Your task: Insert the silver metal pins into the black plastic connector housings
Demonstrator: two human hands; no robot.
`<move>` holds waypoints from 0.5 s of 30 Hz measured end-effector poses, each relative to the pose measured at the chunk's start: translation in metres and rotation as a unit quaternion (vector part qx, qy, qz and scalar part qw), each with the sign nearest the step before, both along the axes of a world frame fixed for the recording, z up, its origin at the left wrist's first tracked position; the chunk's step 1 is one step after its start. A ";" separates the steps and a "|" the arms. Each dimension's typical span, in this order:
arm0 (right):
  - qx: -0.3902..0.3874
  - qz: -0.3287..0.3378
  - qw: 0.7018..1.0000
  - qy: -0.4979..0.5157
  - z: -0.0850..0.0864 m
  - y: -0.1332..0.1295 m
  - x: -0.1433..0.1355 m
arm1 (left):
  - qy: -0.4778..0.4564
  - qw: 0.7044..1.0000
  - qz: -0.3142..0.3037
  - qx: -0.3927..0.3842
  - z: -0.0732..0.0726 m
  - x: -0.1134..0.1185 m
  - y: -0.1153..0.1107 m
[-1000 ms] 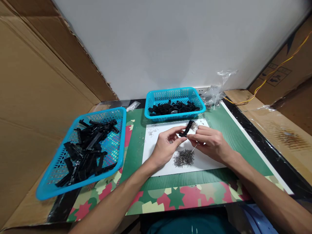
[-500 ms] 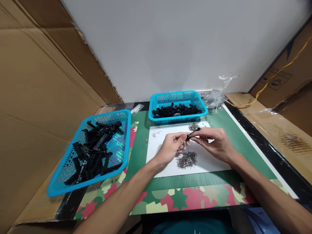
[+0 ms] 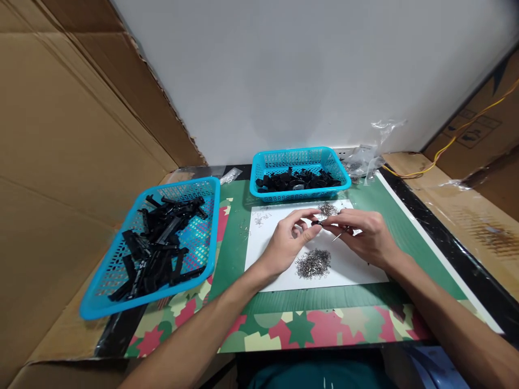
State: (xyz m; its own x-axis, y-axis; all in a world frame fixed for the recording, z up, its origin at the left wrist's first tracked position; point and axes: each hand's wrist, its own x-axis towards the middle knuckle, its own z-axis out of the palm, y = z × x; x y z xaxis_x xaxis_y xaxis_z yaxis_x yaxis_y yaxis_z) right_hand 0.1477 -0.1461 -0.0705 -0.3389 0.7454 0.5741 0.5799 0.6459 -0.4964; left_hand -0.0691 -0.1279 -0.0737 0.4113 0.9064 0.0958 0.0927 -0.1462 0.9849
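A small black part point(image 3: 317, 222) sits between my two hands, over a white sheet point(image 3: 267, 251). My left hand point(image 3: 288, 237) has thumb and fingers curved around the part's left end. My right hand point(image 3: 363, 229) pinches the part's right side, and a thin metal tool point(image 3: 339, 235) lies across its lower fingers, tip pointing down-left. Just below the hands is a pile of small metal pieces point(image 3: 313, 264). A second small pile point(image 3: 327, 209) lies behind the fingers, partly hidden.
At the left stands a blue basket point(image 3: 217, 227) of long black parts. Another blue basket point(image 3: 300, 195) with black pieces is at the back. Clear plastic bags point(image 3: 360, 162) and a yellow cable point(image 3: 440, 154) lie at the back right, near cardboard point(image 3: 466, 205).
My left hand's fingers have spread and lifted around the black part. Less of the part shows between the hands, and the view has shifted slightly.
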 end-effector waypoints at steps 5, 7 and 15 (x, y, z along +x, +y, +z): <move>-0.004 -0.012 1.000 -0.027 -0.003 0.000 0.000 | 0.119 0.976 0.033 0.178 -0.001 -0.005 -0.001; -0.011 -0.006 0.999 -0.030 -0.004 0.001 0.000 | 0.163 0.957 0.037 0.239 -0.003 -0.007 -0.001; -0.100 0.019 0.994 -0.038 -0.002 0.003 0.003 | 0.230 0.937 0.066 0.255 -0.009 -0.005 0.000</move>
State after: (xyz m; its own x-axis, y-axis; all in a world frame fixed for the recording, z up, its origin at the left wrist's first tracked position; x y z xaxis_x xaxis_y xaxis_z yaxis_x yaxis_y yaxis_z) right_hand 0.1503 -0.1430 -0.0728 -0.4068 0.8276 0.3867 0.5975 0.5613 -0.5727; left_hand -0.0744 -0.1277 -0.0828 0.4021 0.8374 0.3701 0.5403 -0.5434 0.6425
